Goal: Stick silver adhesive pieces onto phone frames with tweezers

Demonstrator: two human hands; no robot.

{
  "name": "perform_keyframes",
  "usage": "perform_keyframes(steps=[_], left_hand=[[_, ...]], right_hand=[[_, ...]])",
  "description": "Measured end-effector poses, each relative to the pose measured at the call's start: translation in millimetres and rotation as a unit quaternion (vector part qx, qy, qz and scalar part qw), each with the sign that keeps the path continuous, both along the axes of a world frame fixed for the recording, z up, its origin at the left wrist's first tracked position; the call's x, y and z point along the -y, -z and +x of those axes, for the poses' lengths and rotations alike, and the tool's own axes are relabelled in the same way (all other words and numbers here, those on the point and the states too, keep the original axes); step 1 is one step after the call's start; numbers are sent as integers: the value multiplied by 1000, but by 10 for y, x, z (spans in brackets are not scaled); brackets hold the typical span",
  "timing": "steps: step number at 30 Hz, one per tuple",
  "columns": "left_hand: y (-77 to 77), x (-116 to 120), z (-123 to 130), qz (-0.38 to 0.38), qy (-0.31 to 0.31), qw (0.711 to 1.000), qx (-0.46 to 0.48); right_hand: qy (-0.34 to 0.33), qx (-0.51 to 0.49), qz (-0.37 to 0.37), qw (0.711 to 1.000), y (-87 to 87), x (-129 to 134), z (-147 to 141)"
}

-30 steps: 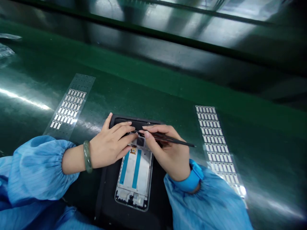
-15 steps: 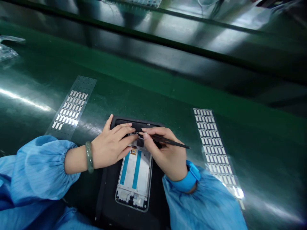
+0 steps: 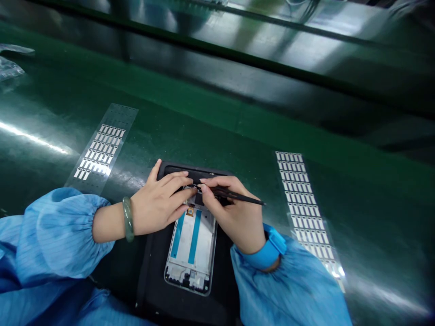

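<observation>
A phone frame (image 3: pixel 185 258) with two blue strips lies on a black tray (image 3: pixel 154 290). My left hand (image 3: pixel 161 201) rests over its upper left part, fingers spread, the fingertips at the top end of the frame. Black tweezers (image 3: pixel 243 197) are pinched in my right hand (image 3: pixel 238 213), their tips pointing left at the frame's top end beside my left fingertips. Whatever lies right under the tips is too small and covered to make out.
On the green table (image 3: pixel 204 140), a clear sheet of small white stickers (image 3: pixel 103 147) lies to the left. A longer sticker sheet (image 3: pixel 302 199) lies to the right. Clear plastic (image 3: pixel 10 68) sits at the far left, and a metal ledge (image 3: pixel 190 65) runs behind.
The tweezers' rear end has shifted slightly left and up with my right hand. Both hands stay at the frame's top end, and the whole view has moved a little.
</observation>
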State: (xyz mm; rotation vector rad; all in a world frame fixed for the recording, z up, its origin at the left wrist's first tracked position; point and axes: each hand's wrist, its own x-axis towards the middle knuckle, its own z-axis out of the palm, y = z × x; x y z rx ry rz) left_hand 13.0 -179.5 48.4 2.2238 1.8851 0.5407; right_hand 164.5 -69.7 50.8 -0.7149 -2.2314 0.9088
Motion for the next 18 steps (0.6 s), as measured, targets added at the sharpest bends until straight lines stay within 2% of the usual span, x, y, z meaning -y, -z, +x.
perform_keyframes(steps=[4, 11, 18], left_hand=[[3, 0, -1, 4, 1, 1000, -3], [3, 2, -2, 2, 0, 1000, -5], [1, 4, -4, -5, 1, 1000, 2]], right_hand=[[9, -3, -6, 1000, 40, -4, 6], [64, -73, -102, 990, 97, 7, 58], [38, -53, -66, 996, 71, 13, 50]])
